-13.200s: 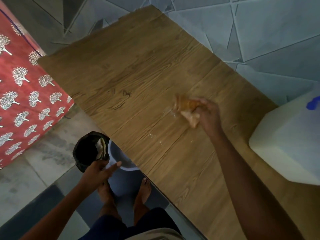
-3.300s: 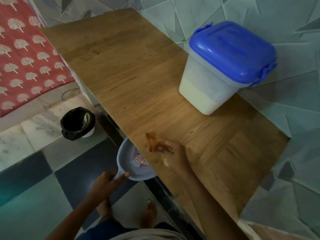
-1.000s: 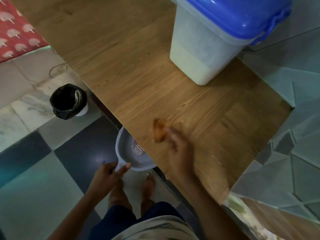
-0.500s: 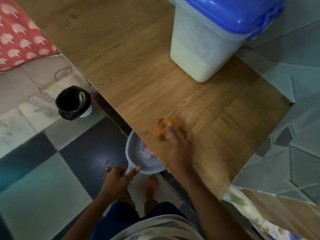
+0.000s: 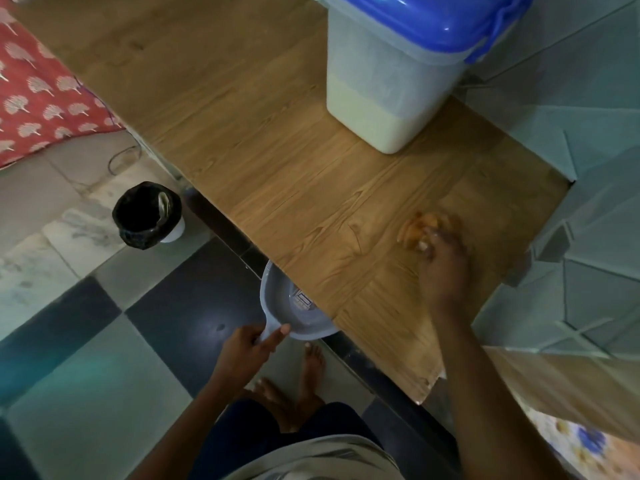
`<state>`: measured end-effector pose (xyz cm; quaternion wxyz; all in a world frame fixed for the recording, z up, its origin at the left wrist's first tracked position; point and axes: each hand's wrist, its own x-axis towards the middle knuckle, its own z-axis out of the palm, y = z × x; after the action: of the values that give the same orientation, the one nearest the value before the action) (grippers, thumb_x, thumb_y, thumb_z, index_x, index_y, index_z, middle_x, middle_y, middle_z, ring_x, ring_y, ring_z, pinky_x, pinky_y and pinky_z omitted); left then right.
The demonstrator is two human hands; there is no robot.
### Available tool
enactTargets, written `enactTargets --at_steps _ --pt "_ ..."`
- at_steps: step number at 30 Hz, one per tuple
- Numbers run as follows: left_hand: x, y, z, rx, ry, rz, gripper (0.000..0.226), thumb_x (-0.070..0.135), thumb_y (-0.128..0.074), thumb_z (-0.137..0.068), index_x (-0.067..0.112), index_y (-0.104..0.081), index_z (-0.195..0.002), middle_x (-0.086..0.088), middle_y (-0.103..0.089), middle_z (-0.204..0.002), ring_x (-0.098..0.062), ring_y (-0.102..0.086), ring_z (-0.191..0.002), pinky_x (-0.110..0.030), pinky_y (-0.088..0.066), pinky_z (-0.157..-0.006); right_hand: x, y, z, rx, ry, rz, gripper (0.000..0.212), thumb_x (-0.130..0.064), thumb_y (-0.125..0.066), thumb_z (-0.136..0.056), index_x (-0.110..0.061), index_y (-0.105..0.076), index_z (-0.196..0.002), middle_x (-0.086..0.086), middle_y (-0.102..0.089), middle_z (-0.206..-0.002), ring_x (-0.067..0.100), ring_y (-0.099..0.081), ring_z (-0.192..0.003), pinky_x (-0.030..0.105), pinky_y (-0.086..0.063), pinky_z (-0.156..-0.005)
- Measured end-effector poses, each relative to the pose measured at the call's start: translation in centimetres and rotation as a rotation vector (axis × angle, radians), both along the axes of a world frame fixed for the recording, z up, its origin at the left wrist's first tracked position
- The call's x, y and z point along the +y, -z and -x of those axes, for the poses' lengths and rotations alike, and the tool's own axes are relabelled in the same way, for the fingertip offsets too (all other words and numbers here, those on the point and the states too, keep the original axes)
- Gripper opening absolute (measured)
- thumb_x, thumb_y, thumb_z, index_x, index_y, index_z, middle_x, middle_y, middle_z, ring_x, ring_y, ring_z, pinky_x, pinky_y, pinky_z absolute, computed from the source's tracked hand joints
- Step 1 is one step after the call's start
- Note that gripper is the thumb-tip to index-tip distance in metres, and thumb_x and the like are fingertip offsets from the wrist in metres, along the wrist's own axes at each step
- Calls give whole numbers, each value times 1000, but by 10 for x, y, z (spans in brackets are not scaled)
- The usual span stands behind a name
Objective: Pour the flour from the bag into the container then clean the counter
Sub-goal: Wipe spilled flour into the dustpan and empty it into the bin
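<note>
Counter (image 5: 277, 140): wood-grain top, brown, running from upper left to lower right, its near right corner chipped. Floor (image 5: 104, 341): large tiles, dark and pale in a checker pattern. Container (image 5: 388, 84): translucent white tub, squarish, standing upright at the far side of the counter by the tiled wall; blue lid (image 5: 433, 19) on top; pale flour (image 5: 374, 123) fills its lower part, the level line showing through the wall. Printed fabric (image 5: 38, 95): red with white tree motifs, far left. Dustpan (image 5: 294, 306): grey plastic, a label inside, held at the counter's near edge with its far lip under the edge. Bin (image 5: 147, 214): small, round, lined with a black bag, on the floor left of the counter, well apart from the dustpan. Right hand (image 5: 445, 268): on the counter near its right end, fingers curled over the cloth and pressing it to the wood; blurred. Left hand (image 5: 246, 351): wrapped round the dustpan's handle, thumb along its top. Cloth (image 5: 419, 226): orange, bunched, blurred, well apart from the container.
</note>
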<state>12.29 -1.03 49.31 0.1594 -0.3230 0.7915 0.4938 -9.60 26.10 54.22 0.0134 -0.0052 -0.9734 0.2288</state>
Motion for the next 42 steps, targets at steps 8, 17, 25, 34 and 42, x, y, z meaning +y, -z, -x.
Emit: enactTargets --at_steps 8,17,25,34,42 --pt "-9 7 -12 5 45 -25 72 77 -60 -81 7 -68 -71 -6 -61 -55 -9 -53 -46 -29 -45 -54 -109 1 -112 -225 -428 339 38 -24 -61 -91 -27 -65 -128 -5 -61 -140 19 -53 -122 39 -50 -98" --pt "-15 7 -22 9 38 -2 59 67 -66 -87 17 -59 -56 5 -54 -45 -4 -49 -41 -23 -38 -50 5 -12 -46 135 114 63 33 -22 -52 -96 -20 -68 -125 11 -72 -116 28 -67 -99 38 -48 -92" --pt "-14 4 -39 8 13 -54 52 59 -68 -89 11 -68 -68 6 -58 -45 0 -51 -39 -21 -42 -48 -102 14 -120 -51 -268 144 39 -15 -62 -91 -25 -66 -129 -5 -66 -134 27 -54 -109 36 -45 -84" --pt "-67 -2 -84 19 -73 -52 64 70 -66 -84 7 -71 -71 -6 -64 -55 -8 -57 -46 -24 -44 -51 -176 -20 -149 -292 -280 734 31 -9 -65 -95 -20 -69 -123 -15 -70 -107 5 -66 -107 20 -51 -94" --pt "-147 -8 -122 40 -290 13 66 69 -67 -82 4 -71 -71 -10 -67 -57 -9 -59 -49 -30 -48 -57 -244 -21 -161 -306 -187 835 20 -10 -65 -95 -16 -73 -112 -16 -71 -98 -8 -64 -93 21 -49 -87"
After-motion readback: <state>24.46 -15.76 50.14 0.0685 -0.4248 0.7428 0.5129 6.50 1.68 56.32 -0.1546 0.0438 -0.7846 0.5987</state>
